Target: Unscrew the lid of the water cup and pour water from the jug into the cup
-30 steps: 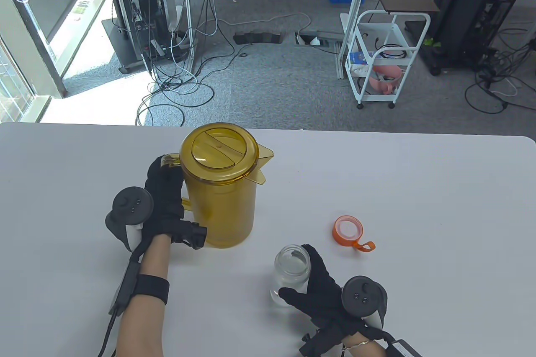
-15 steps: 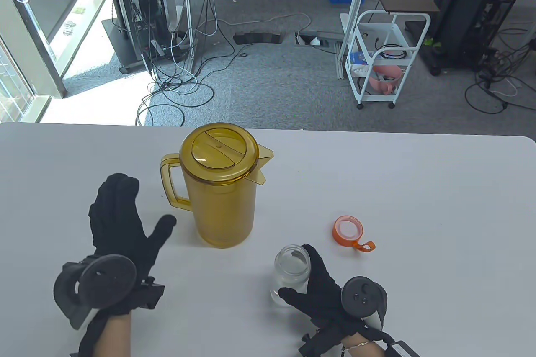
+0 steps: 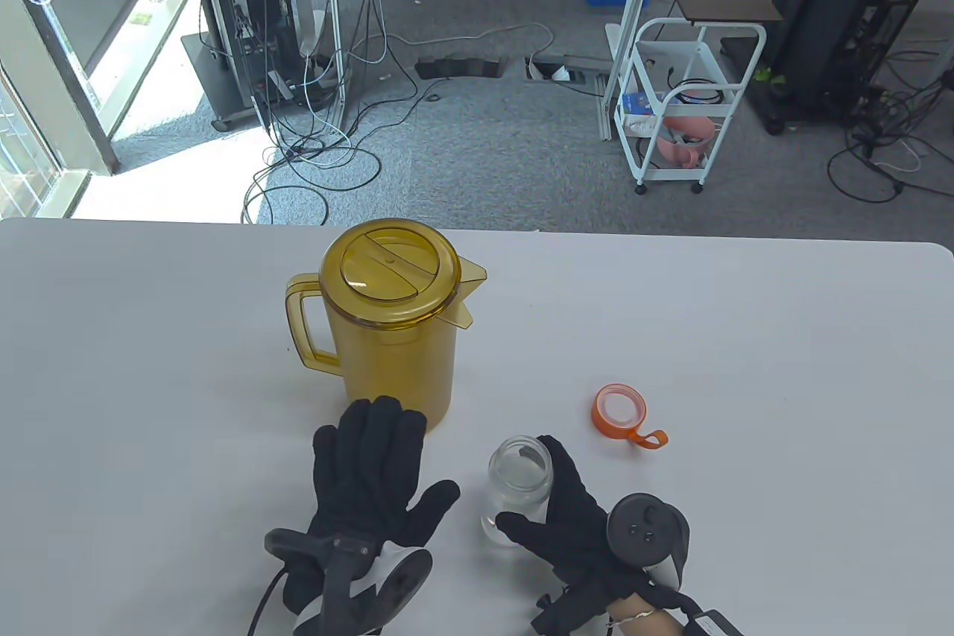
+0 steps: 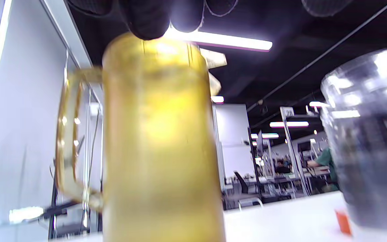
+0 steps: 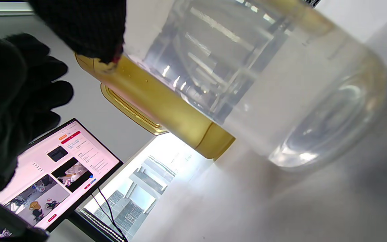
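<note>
Where any label might sit – jug point(image 3: 391, 338), cup point(image 3: 519, 487) seemingly unmarked.

My left hand point(image 3: 369, 476) lies flat near the worktop's near edge, fingers point(image 3: 380, 427) straight and together, pointing toward the far edge, thumb spread out to the right — it holds nothing. Its tracker sits at the wrist, tipped toward me. My right hand point(image 3: 570, 517) is further right along the same edge, thumb and fingers curled in a grip — tracker on its back, bare wrist just showing at the edge.
</note>
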Demonstrator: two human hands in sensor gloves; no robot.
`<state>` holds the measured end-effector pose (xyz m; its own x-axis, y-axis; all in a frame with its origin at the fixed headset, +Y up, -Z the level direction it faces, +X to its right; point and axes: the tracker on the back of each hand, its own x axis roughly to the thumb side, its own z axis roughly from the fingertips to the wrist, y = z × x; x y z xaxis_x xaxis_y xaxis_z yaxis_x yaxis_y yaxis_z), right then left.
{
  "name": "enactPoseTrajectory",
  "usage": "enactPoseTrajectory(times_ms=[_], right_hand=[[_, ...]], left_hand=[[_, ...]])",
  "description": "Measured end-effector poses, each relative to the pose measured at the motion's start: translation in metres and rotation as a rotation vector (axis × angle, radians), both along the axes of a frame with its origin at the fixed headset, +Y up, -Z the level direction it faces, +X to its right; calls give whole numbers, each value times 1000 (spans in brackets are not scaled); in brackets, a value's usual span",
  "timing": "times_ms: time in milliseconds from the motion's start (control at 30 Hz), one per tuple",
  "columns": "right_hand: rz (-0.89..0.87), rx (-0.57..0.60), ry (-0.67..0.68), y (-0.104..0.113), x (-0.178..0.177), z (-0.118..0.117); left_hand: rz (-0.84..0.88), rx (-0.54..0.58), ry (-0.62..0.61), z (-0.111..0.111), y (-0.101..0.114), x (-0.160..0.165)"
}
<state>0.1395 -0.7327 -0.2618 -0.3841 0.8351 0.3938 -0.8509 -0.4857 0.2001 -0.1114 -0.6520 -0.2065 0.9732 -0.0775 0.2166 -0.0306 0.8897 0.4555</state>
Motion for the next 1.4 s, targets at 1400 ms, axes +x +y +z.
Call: enactPoseTrajectory(times_ms=[1400], right_hand=[[1014, 90, -264, 24, 58, 22]], left_hand=[[-91, -375, 10, -17, -37, 0]])
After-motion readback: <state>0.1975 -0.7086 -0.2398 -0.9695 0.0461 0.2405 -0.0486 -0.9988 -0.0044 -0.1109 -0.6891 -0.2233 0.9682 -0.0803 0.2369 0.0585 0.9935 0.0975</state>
